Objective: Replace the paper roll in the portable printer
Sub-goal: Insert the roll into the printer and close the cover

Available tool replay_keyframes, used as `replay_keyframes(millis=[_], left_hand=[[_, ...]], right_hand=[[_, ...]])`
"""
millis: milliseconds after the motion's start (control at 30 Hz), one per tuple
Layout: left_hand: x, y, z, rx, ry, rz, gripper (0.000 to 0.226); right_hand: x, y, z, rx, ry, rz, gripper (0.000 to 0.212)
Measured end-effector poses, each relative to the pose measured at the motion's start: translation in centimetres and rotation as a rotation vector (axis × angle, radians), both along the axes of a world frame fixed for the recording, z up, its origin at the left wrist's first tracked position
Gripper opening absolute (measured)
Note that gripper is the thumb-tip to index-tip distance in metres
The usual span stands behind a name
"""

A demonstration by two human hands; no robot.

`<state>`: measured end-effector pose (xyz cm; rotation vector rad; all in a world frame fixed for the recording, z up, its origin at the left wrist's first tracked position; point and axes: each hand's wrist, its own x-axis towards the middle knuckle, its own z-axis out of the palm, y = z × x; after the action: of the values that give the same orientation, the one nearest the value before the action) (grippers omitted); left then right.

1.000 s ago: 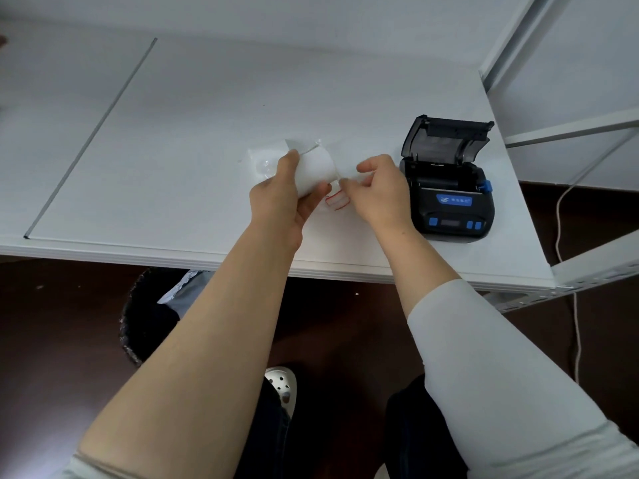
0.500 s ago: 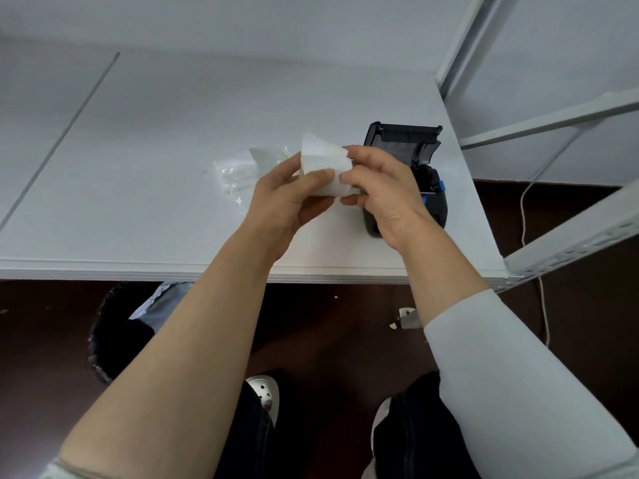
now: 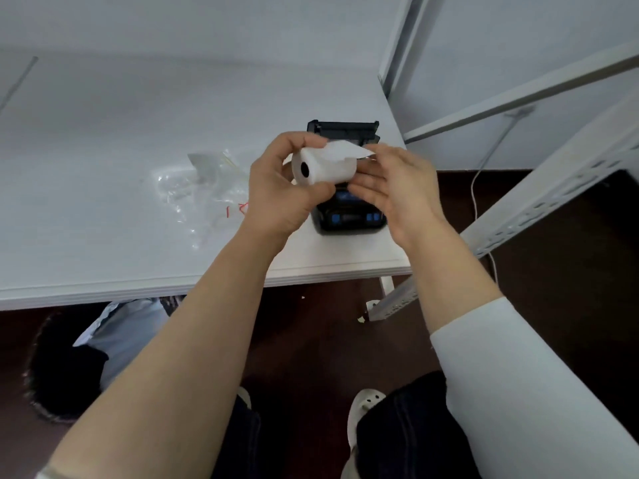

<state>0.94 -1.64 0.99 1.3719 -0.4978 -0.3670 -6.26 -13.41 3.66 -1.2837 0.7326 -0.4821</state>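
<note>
A white paper roll with a dark core hole is lifted above the table, its loose end sticking up to the right. My left hand grips the roll from the left, thumb under it and fingers over the top. My right hand touches the roll's right end with nearly straight fingers. Behind and below the hands sits the black portable printer with blue buttons, its lid standing open; its middle is hidden by the roll and hands.
Torn clear plastic wrapping with red marks lies on the white table left of the hands. A white metal rack and a thin cable stand at the right. A dark bin sits under the table.
The roll has come out of its wrapping and been lifted in front of the printer, turned so its core hole faces me. The wrapping now lies on the table. The camera has shifted.
</note>
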Motion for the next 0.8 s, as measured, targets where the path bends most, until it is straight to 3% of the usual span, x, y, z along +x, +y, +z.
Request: replay_keyframes(millis=[133, 267, 433, 500, 567, 667, 733, 800], left_hand=[[-0.7, -2.0, -0.3, 0.016, -0.163, 0.002, 0.051], [-1.3, -3.0, -0.8, 0.075, -0.344, 0.003, 0.046], [-1.0, -3.2, -1.4, 0.179, -0.52, 0.051, 0.048], [-1.0, -3.2, -1.0, 0.188, -0.388, -0.012, 0.064], [-1.2, -3.4, -0.3, 0.147, -0.127, 0.002, 0.072], [-1.1, -4.1, 0.4, 0.127, 0.079, 0.12, 0.036], [-0.8, -4.6, 0.2, 0.159, 0.053, 0.131, 0.01], [-0.4, -4.9, -0.4, 0.173, 0.004, 0.179, 0.007]], right_hand=[[-1.2, -1.2, 0.1, -0.029, 0.122, 0.014, 0.028], [-2.2, -2.6, 0.1, 0.124, 0.058, 0.025, 0.025], [-2.0, -3.1, -0.9, 0.064, 0.028, -0.002, 0.006], [-1.8, -3.4, -1.0, 0.053, -0.006, -0.009, 0.007], [-1.5, -3.8, -1.2, 0.018, -0.023, -0.036, 0.007], [-0.8, -4.0, -1.7, -0.158, 0.042, -0.076, 0.008], [-0.3, -3.8, -2.0, -0.242, 0.055, -0.094, 0.006], [0.2, -3.7, -2.2, -0.312, 0.063, -0.115, 0.011]])
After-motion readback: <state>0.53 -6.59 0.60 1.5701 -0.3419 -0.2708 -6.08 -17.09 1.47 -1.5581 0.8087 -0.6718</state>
